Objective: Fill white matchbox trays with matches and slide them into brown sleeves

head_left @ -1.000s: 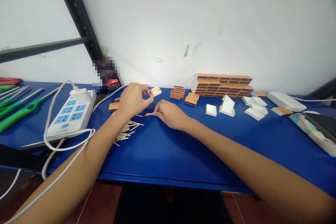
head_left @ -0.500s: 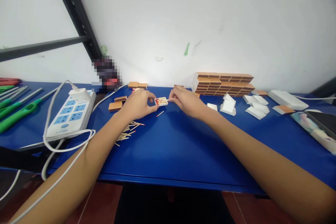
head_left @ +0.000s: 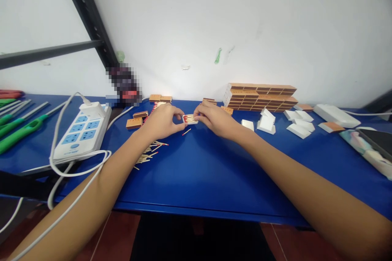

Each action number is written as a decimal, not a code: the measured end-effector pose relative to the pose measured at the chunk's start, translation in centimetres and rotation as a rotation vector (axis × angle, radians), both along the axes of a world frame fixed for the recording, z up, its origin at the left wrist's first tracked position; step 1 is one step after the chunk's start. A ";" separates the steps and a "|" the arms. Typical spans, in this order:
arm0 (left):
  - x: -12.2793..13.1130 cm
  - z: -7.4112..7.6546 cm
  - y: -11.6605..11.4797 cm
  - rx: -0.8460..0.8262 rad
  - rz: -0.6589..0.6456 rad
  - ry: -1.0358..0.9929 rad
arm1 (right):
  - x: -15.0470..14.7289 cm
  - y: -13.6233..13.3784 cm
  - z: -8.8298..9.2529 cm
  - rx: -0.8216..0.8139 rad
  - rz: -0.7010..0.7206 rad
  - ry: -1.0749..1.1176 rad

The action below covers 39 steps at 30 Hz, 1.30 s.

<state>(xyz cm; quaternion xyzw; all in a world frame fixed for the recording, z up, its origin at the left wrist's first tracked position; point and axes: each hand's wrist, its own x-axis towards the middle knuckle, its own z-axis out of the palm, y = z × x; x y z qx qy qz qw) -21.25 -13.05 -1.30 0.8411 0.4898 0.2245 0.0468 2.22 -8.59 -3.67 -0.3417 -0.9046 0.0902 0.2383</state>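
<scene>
Both hands meet over the blue table around a small white matchbox tray filled with red-tipped matches. My left hand pinches its left end and my right hand pinches its right end. One loose match lies just below the tray. A scattered pile of matches lies beside my left wrist.
Brown matchbox sleeves lie near my left hand, and a stack of brown matchboxes stands against the wall. White inner trays sit to the right. A white power strip with cable and green-handled tools are at the left.
My right hand left the loose matches and rose to the tray that my left hand holds. Both hands have since closed in on the tray; one match lies below it.
</scene>
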 end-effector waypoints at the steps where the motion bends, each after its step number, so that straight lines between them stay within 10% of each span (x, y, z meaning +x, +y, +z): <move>1: 0.0 0.1 0.0 -0.003 0.005 0.002 | -0.1 0.0 0.0 -0.001 0.019 0.028; 11: -0.6 1.0 0.1 0.117 0.311 0.016 | -1.0 -1.3 -0.5 -0.071 0.127 0.034; 28: -1.0 0.6 0.4 0.165 0.342 0.023 | -8.9 -5.1 -2.0 -0.160 0.015 0.082; 39: -0.7 0.8 0.2 0.163 0.350 -0.007 | -9.0 -5.3 -2.0 -0.130 0.027 0.052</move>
